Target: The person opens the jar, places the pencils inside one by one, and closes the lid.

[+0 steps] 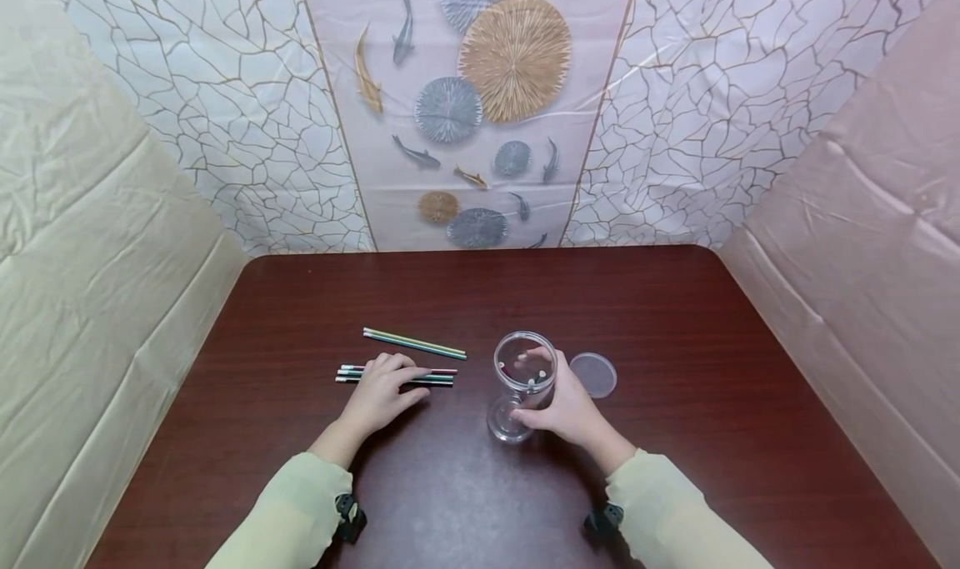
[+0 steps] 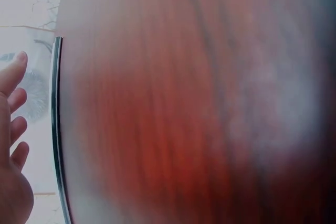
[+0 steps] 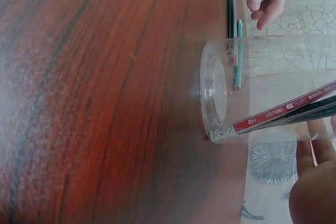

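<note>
Near the middle of the table, my right hand (image 1: 567, 408) grips a clear plastic jar (image 1: 512, 427) round its right side. The jar stands with its mouth uncovered. Inside it, a red pencil (image 3: 286, 110) and dark pencils (image 3: 302, 115) lean together, eraser ends at the bottom in the right wrist view. Over on the left, my left hand (image 1: 380, 392) hovers over a small group of pencils (image 1: 442, 377), fingers loosely bent; the left wrist view shows nothing held, with a dark pencil (image 2: 56, 124) beyond the fingers. Part of the group is hidden beneath the hand.
A yellow and a teal pencil (image 1: 414, 343) lie side by side farther back. Just right of the jar is a round clear lid (image 1: 593, 376), flat on the dark red wooden table (image 1: 645, 302). Patterned cloth (image 1: 480, 136) hangs behind the far edge.
</note>
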### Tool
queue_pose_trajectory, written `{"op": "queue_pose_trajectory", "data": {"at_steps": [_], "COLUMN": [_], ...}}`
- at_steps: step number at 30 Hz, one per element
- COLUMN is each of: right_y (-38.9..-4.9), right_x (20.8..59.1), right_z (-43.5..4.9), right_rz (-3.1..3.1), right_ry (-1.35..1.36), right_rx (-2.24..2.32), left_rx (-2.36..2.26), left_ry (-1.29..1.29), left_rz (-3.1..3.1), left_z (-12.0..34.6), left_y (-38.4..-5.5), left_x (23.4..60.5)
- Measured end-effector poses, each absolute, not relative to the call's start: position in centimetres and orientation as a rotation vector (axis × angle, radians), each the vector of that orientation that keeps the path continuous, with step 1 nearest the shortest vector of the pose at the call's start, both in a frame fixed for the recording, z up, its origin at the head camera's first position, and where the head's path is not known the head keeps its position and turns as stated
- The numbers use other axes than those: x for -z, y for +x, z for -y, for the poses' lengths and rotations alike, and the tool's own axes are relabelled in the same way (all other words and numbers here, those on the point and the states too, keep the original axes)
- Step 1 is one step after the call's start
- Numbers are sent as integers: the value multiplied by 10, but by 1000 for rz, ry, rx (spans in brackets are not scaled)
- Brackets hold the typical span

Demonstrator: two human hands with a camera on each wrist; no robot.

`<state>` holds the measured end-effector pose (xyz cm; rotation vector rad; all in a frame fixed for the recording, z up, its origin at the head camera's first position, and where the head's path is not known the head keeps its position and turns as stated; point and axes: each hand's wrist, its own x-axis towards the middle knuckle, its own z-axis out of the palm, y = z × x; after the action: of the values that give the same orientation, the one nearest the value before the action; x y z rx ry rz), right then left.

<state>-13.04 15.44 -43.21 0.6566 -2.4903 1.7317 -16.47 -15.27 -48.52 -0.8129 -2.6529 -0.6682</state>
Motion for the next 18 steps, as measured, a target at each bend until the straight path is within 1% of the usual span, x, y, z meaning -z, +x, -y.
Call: {"op": "queue_pose_trajectory", "data": {"at_steps": [5,12,18], "right_y": [-125,-134,-136], "right_x": [418,440,446], "right_z": [-151,-156,-158], "right_rz": [2475,2490,2456], "right_ry": [702,654,688], "right_rx": [-1697,-1694,-1683], "left_rx": [647,603,594], "left_ry": [-818,-802,-796], "left_rz": [2642,2735,2757], "left_z": [154,155,157], "left_y": [-165,-165,-165], "left_x": [490,495,496]}}
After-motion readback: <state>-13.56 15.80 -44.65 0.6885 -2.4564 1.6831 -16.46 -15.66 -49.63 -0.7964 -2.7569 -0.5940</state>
